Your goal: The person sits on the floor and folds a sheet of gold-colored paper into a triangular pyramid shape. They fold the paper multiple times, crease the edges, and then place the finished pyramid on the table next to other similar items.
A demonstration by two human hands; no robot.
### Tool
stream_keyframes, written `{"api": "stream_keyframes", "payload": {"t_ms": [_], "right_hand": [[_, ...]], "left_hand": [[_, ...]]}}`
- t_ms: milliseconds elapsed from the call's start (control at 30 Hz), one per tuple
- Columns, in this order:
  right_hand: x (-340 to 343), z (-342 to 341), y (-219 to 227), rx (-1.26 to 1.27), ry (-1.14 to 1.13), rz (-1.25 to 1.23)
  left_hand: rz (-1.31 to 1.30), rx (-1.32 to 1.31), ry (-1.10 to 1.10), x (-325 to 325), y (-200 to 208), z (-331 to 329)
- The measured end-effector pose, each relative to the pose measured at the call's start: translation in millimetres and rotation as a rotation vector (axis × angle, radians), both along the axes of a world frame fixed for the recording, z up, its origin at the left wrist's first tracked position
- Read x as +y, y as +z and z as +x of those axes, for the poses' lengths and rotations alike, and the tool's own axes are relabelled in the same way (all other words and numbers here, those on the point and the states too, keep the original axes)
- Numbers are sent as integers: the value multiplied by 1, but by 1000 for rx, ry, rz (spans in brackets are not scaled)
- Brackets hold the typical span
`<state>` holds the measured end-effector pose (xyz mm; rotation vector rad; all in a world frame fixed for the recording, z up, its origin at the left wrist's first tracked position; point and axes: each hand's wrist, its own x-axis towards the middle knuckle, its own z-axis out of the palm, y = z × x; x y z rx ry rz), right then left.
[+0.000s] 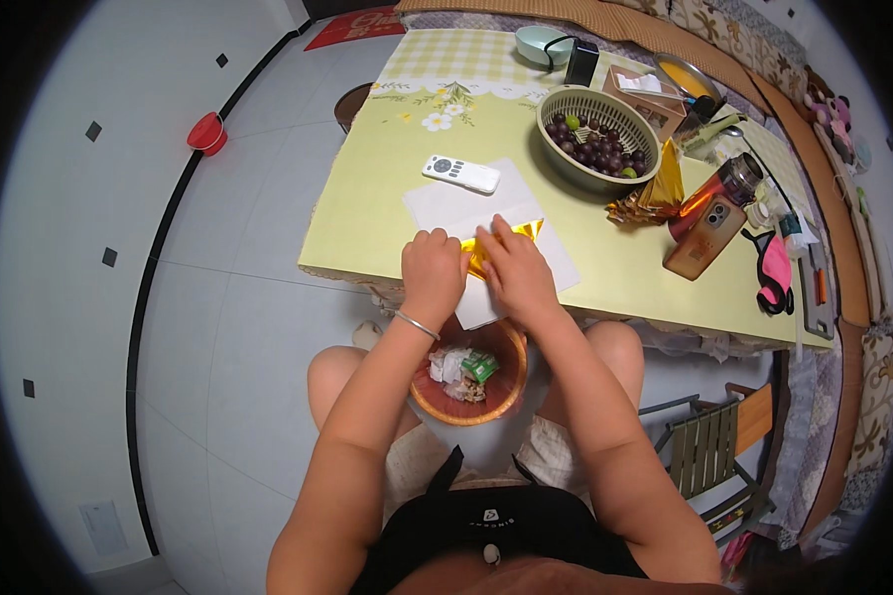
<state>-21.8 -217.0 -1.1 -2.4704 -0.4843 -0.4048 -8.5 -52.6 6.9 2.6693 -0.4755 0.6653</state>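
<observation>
A sheet of gold foil paper [528, 231] lies folded into a narrow strip on white paper [556, 266] at the table's near edge. My left hand [434, 270] is closed over the strip's left end, its fingers curled and their tips hidden. On the strip's middle and right part rests my right hand [514, 268], fingers stretched out and slightly apart, pressing on the foil. A white remote control [461, 174] lies just beyond my hands on the white paper's far edge. To the right stands a bunch of folded gold foil pieces [657, 193].
A basket of dark grapes [556, 144] stands at the far right, near a red flask [698, 201], a phone [706, 238] and a pink-and-black eye mask [776, 270]. Between my knees, below the table edge, is a waste bin [511, 392] with rubbish. A folding chair [704, 446] is at right.
</observation>
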Motion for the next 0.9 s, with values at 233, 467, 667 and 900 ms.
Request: {"api": "stream_keyframes", "payload": {"t_ms": [233, 467, 667, 900], "right_hand": [[-31, 25, 1, 66, -131, 164], [-24, 28, 14, -222, -118, -152], [-31, 28, 2, -166, 104, -270], [-37, 21, -12, 23, 100, -204]], "left_hand": [[-20, -22, 2, -2, -3, 14], [64, -38, -149, -4, 5, 21], [76, 168, -218, -15, -9, 12], [112, 84, -226, -13, -27, -4]]}}
